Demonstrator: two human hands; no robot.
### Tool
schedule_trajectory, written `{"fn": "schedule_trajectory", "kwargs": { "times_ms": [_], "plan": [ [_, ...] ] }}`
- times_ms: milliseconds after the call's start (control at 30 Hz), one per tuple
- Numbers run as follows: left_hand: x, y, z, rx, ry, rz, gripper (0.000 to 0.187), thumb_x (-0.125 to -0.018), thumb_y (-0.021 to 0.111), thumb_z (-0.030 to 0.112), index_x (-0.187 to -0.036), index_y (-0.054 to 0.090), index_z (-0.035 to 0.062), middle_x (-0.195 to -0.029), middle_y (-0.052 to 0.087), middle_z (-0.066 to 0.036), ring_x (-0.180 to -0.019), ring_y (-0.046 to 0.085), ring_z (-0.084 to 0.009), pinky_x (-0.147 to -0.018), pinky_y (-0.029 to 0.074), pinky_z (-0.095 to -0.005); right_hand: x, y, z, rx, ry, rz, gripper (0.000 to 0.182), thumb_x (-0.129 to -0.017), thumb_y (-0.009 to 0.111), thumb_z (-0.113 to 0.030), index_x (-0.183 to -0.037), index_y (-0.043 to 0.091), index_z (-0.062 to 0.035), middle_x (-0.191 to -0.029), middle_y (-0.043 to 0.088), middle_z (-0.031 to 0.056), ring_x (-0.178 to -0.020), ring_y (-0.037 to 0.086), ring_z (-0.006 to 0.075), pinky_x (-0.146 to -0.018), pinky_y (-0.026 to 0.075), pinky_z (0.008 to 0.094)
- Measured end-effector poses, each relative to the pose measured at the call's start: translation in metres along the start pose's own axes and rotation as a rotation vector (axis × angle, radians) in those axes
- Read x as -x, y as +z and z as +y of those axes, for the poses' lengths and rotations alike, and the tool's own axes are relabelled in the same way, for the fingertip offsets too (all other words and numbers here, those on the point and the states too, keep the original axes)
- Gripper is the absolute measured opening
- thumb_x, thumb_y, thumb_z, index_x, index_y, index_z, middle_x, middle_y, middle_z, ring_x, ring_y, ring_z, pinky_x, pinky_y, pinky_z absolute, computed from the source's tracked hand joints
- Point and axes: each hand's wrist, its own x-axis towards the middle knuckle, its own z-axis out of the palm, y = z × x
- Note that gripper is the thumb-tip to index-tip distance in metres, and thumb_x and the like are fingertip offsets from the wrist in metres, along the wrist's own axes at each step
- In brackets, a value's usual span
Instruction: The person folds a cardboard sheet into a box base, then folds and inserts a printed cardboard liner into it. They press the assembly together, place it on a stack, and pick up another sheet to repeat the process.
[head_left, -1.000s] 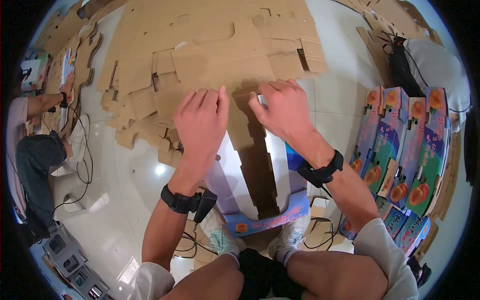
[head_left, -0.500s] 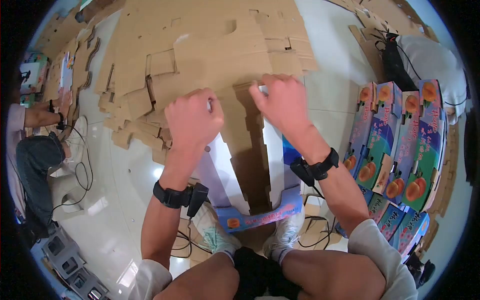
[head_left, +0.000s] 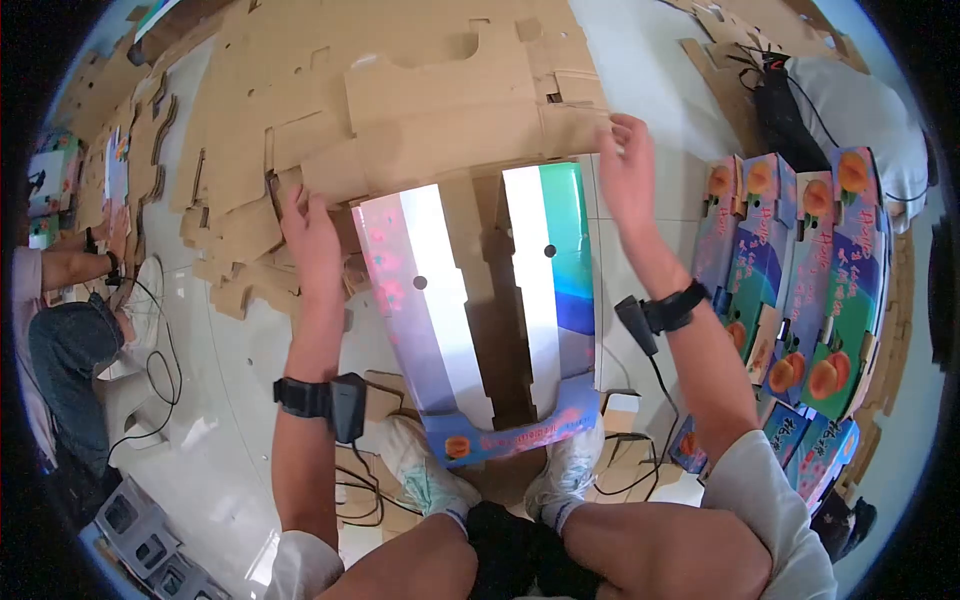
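Note:
A partly folded cardboard fruit box (head_left: pixel 470 430) lies between my feet, its printed near wall standing up. Its two long side panels lean over the brown inside, white along their inner strips, each with a round hole. My left hand (head_left: pixel 314 240) is beside the far left corner, fingers apart and holding nothing visible. Past the far right corner is my right hand (head_left: pixel 628 180), open with its fingers loosely curved. Beyond the box's far end lies brown cardboard (head_left: pixel 440 95); where the box's own far flap ends is hard to tell.
Flat cardboard sheets (head_left: pixel 270 70) are piled ahead on the tiled floor. Folded printed boxes (head_left: pixel 790 260) stand in rows at right, near a grey-white covered bulk (head_left: pixel 850 110). Another person's leg (head_left: pixel 70 340) is at left, above grey hollow blocks (head_left: pixel 140 530). Cables trail from my wrist straps.
Both hands have come off the box's side panels and spread outward, left hand to the left, right hand to the right. Their fingers have opened, and the far panel ends now show.

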Motion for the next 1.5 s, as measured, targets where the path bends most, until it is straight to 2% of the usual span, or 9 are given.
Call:
{"fn": "schedule_trajectory", "kwargs": {
  "times_ms": [100,300,500,667,867,1000,1333,1467,1500],
  "plan": [
    [-0.018,-0.017,-0.012,0.323,-0.165,-0.127,0.040,-0.109,0.051,0.027,-0.140,0.061,0.0024,-0.121,0.068,-0.014,-0.109,0.064,-0.0208,-0.098,0.049,-0.0349,-0.025,-0.013,0.000,-0.706,0.708,-0.156,0.029,-0.103,0.061,-0.021,-0.125,0.066,-0.0020,-0.110,0.068,0.0167,-0.103,0.069,0.0268,-0.098,0.053,0.0386],
    [0.003,0.007,0.026,0.061,0.018,-0.391,0.032,-0.111,0.050,0.027,-0.129,0.067,0.0064,-0.116,0.072,-0.009,-0.108,0.067,-0.0178,-0.095,0.050,-0.0294,-0.038,0.000,-0.022,-0.358,0.348,-0.721,0.031,-0.103,0.064,-0.023,-0.127,0.066,-0.0032,-0.112,0.067,0.0111,-0.098,0.066,0.0192,-0.087,0.053,0.0326],
    [0.011,0.014,0.044,0.169,-0.007,-0.457,0.036,-0.103,0.055,0.010,-0.138,0.061,0.0125,-0.133,0.066,-0.010,-0.110,0.065,-0.0187,-0.094,0.051,-0.0304,-0.014,0.012,-0.063,-0.469,0.752,-0.605,0.035,-0.098,0.073,-0.019,-0.129,0.061,-0.0077,-0.112,0.064,0.0076,-0.097,0.064,0.0187,-0.083,0.053,0.0335],
    [0.016,0.010,0.049,0.460,-0.189,-0.456,0.051,-0.099,0.055,0.002,-0.149,0.051,0.0122,-0.140,0.062,-0.013,-0.111,0.064,-0.0195,-0.092,0.054,-0.0328,-0.007,-0.002,-0.080,-0.591,0.659,-0.634,0.028,-0.096,0.069,-0.008,-0.122,0.059,-0.0052,-0.105,0.063,0.0068,-0.093,0.063,0.0184,-0.081,0.054,0.0346],
    [0.021,0.020,0.024,0.517,-0.199,-0.262,0.037,-0.108,0.054,0.021,-0.142,0.059,0.0058,-0.128,0.064,-0.007,-0.113,0.061,-0.0173,-0.101,0.048,-0.0340,0.007,-0.004,-0.050,-0.749,0.697,-0.467,0.021,-0.102,0.060,-0.023,-0.109,0.064,-0.0034,-0.097,0.065,0.0077,-0.100,0.066,0.0200,-0.083,0.053,0.0331],
    [0.038,0.010,0.041,0.742,-0.200,-0.439,0.042,-0.111,0.050,0.038,-0.136,0.061,0.0063,-0.127,0.063,-0.008,-0.119,0.059,-0.0202,-0.106,0.045,-0.0357,0.017,-0.009,-0.052,-0.848,0.641,-0.362,0.041,-0.106,0.052,-0.042,-0.101,0.067,-0.0038,-0.097,0.065,0.0076,-0.103,0.067,0.0209,-0.090,0.053,0.0343],
    [0.034,-0.035,0.056,0.304,-0.191,-0.890,0.056,-0.105,0.065,0.029,-0.153,0.046,0.0077,-0.147,0.054,-0.013,-0.134,0.055,-0.0230,-0.112,0.046,-0.0374,0.031,-0.051,-0.061,-0.768,0.736,-0.670,0.040,-0.103,0.065,-0.029,-0.134,0.058,-0.0043,-0.119,0.068,0.0099,-0.109,0.068,0.0172,-0.097,0.055,0.0332],
    [0.046,-0.020,0.024,0.153,0.106,-0.642,0.065,-0.106,0.064,0.028,-0.161,0.035,0.0113,-0.142,0.058,-0.012,-0.122,0.061,-0.0191,-0.096,0.054,-0.0326,0.031,-0.072,-0.037,-0.246,0.514,-0.684,0.026,-0.100,0.073,-0.027,-0.109,0.069,-0.0028,-0.098,0.068,-0.0016,-0.088,0.060,0.0102,-0.078,0.048,0.0288],
    [0.049,-0.019,0.023,0.147,0.138,-0.608,0.065,-0.107,0.063,0.029,-0.163,0.033,0.0120,-0.140,0.059,-0.012,-0.119,0.063,-0.0184,-0.092,0.056,-0.0317,0.031,-0.079,-0.049,-0.130,0.362,-0.684,0.032,-0.100,0.074,-0.031,-0.088,0.068,-0.0019,-0.082,0.062,-0.0048,-0.078,0.052,0.0083,-0.069,0.042,0.0283]
  ]
}}
